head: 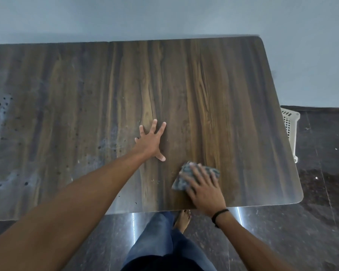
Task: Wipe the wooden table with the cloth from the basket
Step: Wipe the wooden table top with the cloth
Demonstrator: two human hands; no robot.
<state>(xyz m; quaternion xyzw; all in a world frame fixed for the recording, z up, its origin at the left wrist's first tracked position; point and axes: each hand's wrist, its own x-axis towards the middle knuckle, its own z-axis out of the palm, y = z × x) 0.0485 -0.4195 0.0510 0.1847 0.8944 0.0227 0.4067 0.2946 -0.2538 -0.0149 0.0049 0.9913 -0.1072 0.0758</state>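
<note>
The dark wooden table (213, 85) fills most of the head view. A grey patterned cloth (181, 179) lies flat near the table's front edge, right of centre. My right hand (203, 187) presses down on it with straight fingers and covers much of it. My left hand (152, 140) rests flat on the bare wood a little to the left and farther in, fingers spread. Dusty smears and dark specks mark the left part of the tabletop.
A white plastic basket (291, 126) stands on the dark floor beyond the table's right edge, mostly hidden by the tabletop. A pale wall runs behind the table. My legs and a bare foot (182, 220) show below the front edge.
</note>
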